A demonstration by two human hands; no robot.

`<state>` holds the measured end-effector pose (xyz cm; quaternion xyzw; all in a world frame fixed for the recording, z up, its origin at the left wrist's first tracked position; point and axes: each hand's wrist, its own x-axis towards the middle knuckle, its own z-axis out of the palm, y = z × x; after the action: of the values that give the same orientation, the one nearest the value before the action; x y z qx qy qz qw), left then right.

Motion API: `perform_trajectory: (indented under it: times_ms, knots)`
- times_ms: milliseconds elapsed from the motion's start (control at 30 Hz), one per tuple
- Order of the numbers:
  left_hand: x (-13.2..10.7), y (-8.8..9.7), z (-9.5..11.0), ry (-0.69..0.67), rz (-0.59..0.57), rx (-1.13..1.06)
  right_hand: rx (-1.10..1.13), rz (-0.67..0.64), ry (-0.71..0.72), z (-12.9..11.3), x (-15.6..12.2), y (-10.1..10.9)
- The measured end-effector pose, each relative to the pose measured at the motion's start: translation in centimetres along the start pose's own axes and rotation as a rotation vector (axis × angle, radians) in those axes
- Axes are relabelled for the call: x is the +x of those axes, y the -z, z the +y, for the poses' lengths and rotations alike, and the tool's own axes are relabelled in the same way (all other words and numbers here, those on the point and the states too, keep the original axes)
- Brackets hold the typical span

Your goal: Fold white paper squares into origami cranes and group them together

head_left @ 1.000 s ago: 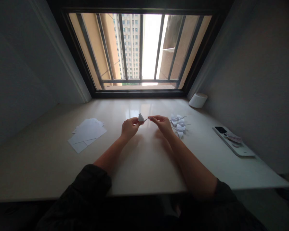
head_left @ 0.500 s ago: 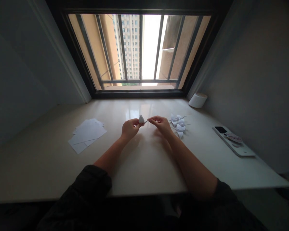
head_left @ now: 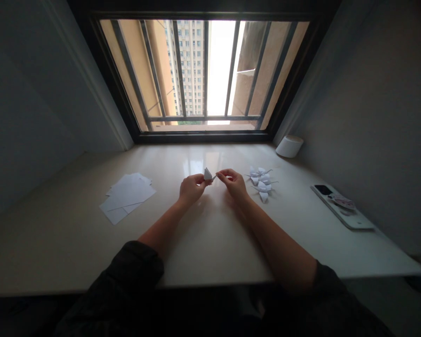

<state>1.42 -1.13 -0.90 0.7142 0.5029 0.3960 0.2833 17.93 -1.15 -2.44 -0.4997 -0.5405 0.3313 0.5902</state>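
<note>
A: Where's the paper figure (head_left: 207, 174)?
B: Above the sill (head_left: 210, 234), left of the folded pile (head_left: 261, 182). The left hand (head_left: 191, 188) pinches its body.
A: The right hand (head_left: 235, 183)?
B: Fingertips pressed on its thin point. Loose sheets (head_left: 126, 196) lie well left of both hands.

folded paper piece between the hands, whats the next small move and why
Probably a gentle outward pull with the right hand on the thin tip, while the left hand keeps the body pinched. The folded paper piece is held above the table by both hands, and its tip looks less drawn out than the points on the finished folded paper pieces lying to the right.
</note>
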Motion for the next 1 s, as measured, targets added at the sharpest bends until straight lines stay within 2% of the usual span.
perform_trajectory:
  times_ms: [467,567,733,800,900,1000]
  knots:
    - [-0.1,0.3,0.4,0.002,-0.007,0.084,-0.257,0.061,0.181,0.0,-0.4,-0.1]
    - [-0.2,0.2,0.4,0.008,-0.002,0.071,-0.247,0.063,0.145,-0.2,-0.4,0.0]
    - [-0.1,0.0,0.1,0.044,0.01,-0.014,-0.056,0.018,-0.056,-0.4,0.2,0.4]
    - [0.0,-0.1,0.0,0.052,0.016,-0.043,0.003,0.028,-0.094,-0.4,0.4,0.7]
    - [0.0,-0.2,0.0,0.053,0.023,-0.053,0.016,0.044,-0.073,-0.5,0.6,0.9]
    - [0.0,-0.1,0.1,0.059,0.02,-0.029,-0.044,0.025,0.018,-0.8,0.4,1.0]
